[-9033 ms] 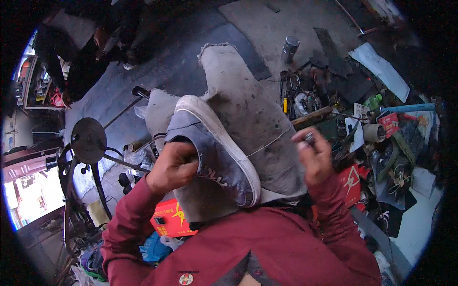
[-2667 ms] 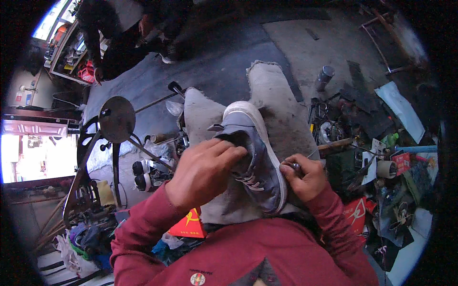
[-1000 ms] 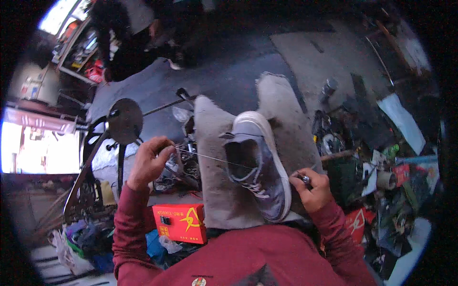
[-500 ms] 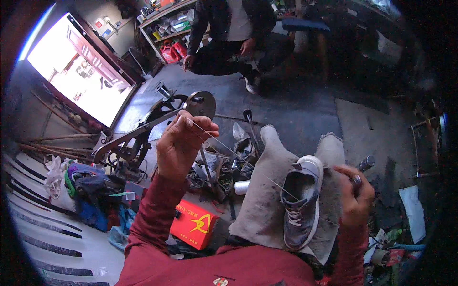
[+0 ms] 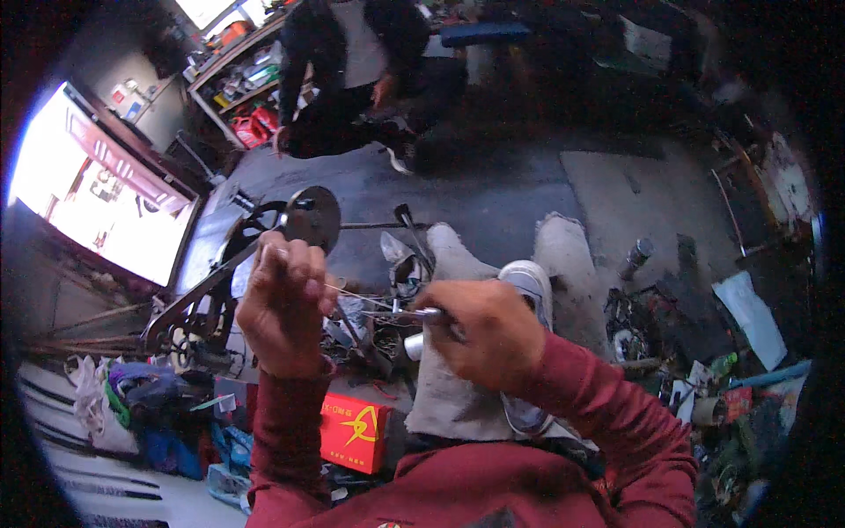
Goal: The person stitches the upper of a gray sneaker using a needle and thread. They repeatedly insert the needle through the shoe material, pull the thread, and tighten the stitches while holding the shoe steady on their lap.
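Observation:
My left hand [image 5: 283, 304] is raised with its fingers pinched on a pale thread [image 5: 356, 297], which stretches toward my right hand. Closed in a fist, my right hand [image 5: 488, 334] grips an awl [image 5: 429, 314] with a metal handle, its thin end aimed left at the thread. Beneath that hand a dark sneaker [image 5: 531, 280] with a pale sole rests on the greyish cloth [image 5: 440, 400] over my lap. My right hand and forearm hide the shoe's middle; its heel end and its toe show.
A sewing machine with a round wheel [image 5: 312, 220] stands ahead to the left. Near my left forearm is a red box [image 5: 352, 433]; a white thread spool [image 5: 414, 346] lies beside my lap. Scraps and tools litter the right side. Another person [image 5: 361, 79] sits across.
My right hand has swung left from beside the shoe to over it, close to my left hand. My left hand has moved down and left. The view has turned right.

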`<move>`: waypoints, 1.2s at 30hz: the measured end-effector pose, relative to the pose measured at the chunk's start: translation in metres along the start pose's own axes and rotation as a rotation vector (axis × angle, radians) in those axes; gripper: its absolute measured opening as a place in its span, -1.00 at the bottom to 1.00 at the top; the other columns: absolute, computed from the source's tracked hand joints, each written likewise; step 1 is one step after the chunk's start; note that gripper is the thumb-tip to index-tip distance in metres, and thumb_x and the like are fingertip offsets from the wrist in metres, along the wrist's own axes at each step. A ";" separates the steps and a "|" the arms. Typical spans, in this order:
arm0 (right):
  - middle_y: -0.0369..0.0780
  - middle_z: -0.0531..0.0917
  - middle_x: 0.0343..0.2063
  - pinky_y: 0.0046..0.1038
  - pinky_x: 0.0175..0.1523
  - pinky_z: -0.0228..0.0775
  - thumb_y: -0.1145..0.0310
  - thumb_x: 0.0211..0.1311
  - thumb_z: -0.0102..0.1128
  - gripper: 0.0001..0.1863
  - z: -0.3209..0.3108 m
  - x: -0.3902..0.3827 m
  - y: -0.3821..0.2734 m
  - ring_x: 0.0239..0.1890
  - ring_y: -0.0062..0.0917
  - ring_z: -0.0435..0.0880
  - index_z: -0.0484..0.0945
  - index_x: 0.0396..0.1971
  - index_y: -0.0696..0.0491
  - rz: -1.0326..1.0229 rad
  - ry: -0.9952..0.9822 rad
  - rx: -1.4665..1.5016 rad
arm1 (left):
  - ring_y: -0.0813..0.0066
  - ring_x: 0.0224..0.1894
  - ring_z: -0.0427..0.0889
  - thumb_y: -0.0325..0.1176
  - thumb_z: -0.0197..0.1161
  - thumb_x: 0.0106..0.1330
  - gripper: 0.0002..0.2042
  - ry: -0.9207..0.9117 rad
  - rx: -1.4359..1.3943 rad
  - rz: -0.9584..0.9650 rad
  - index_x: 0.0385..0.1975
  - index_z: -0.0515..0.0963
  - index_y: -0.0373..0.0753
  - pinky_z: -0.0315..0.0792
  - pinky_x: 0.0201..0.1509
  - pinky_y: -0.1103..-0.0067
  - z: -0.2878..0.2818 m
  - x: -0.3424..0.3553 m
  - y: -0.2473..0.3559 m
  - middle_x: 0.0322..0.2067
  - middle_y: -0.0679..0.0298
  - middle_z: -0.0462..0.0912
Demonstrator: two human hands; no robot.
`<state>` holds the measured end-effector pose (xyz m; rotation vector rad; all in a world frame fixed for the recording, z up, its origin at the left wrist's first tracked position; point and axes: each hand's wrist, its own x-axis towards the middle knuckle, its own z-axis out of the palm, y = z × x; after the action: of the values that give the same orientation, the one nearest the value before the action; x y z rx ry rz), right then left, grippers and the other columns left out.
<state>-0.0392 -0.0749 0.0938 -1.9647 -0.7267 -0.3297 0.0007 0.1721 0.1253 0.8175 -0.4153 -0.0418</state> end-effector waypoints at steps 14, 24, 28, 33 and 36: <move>-0.05 0.74 -0.03 -0.30 0.18 0.55 0.55 0.22 0.30 -0.74 -0.053 -0.233 0.031 0.06 -0.21 0.75 0.67 -0.07 0.17 0.573 0.532 -0.124 | 0.26 0.15 0.60 -0.45 0.30 0.36 -0.69 -0.095 1.794 -0.006 0.08 0.55 -0.33 0.38 0.32 0.38 -0.083 -0.006 -0.071 -0.02 0.11 0.67; -0.01 0.70 -0.45 -0.16 -0.25 0.55 0.24 0.23 0.41 -0.76 -0.036 -0.229 0.052 -0.35 -0.08 0.75 0.64 -0.28 0.10 0.693 0.272 -0.097 | 0.45 0.07 0.55 -0.20 0.38 0.38 -0.60 -0.486 0.848 -0.865 0.00 0.50 -0.39 0.41 0.22 0.48 0.059 -0.017 -0.143 -0.05 0.16 0.63; -0.06 0.67 -0.53 -0.31 -0.36 0.45 0.32 0.24 0.43 -0.80 -0.036 -0.240 0.051 -0.49 -0.27 0.69 0.64 -0.33 0.14 0.721 0.332 -0.039 | 0.53 -0.14 0.54 -0.04 0.38 0.41 -0.54 -0.885 1.052 -1.098 -0.11 0.58 -0.43 0.47 -0.06 0.49 0.069 0.018 -0.161 -0.29 0.27 0.62; -0.14 0.65 -0.59 -0.46 -0.40 0.39 0.37 0.26 0.44 -0.83 -0.035 -0.244 0.051 -0.57 -0.52 0.62 0.66 -0.35 0.16 0.716 0.435 0.060 | 0.51 -0.31 0.53 0.12 0.38 0.37 -0.43 -1.150 1.394 -1.347 -0.30 0.63 -0.45 0.45 -0.20 0.43 0.084 0.043 -0.178 -0.43 0.23 0.59; -0.17 0.66 -0.59 -0.49 -0.39 0.40 0.37 0.28 0.42 -0.83 -0.035 -0.246 0.052 -0.56 -0.60 0.61 0.67 -0.34 0.17 0.718 0.444 0.095 | 0.43 -0.22 0.64 0.13 0.39 0.35 -0.43 -1.182 1.418 -1.385 -0.16 0.67 -0.42 0.50 -0.09 0.42 0.076 0.033 -0.190 -0.35 0.19 0.68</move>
<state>-0.1977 -0.2100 -0.0522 -1.8337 0.2514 -0.2646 0.0257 -0.0176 0.0468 2.3454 -0.9090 -1.7573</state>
